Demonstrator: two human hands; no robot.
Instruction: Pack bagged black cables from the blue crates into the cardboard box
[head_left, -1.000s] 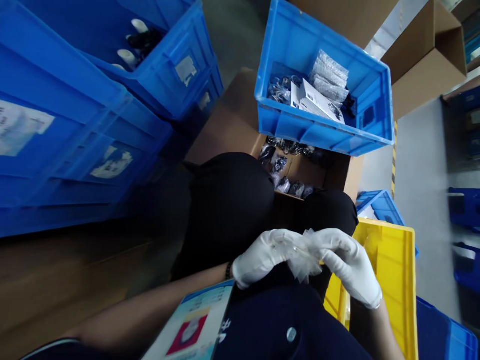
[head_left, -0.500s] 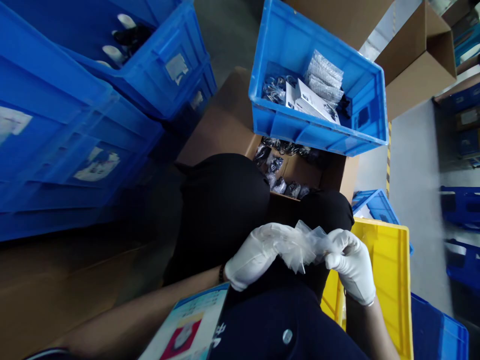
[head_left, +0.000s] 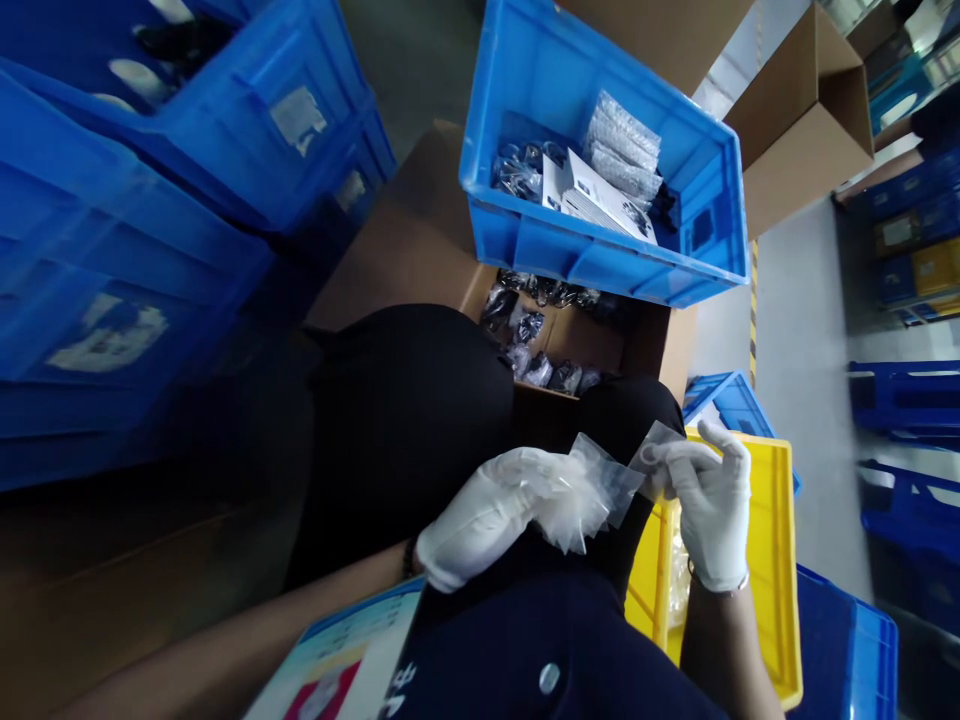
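Both my hands wear white gloves and are raised over my lap. My left hand (head_left: 480, 515) is closed round a bunch of small clear plastic bags (head_left: 581, 495). My right hand (head_left: 709, 505) pinches a single clear bag (head_left: 651, 452) by its edge, just apart from the bunch, over the yellow bin (head_left: 772, 560). My knees in black trousers are below the hands.
A blue crate (head_left: 600, 150) with leaflets and bubble-wrapped parts rests on an open cardboard box (head_left: 570, 345) of bagged black parts ahead. Stacked blue crates (head_left: 150, 200) stand at left. More blue bins (head_left: 847, 640) and cardboard boxes (head_left: 802, 120) are at right. A printed card (head_left: 330, 670) hangs at my chest.
My right hand has pulled away to the right, drawing one clear bag off the bunch that my left hand keeps. The view has shifted a little.
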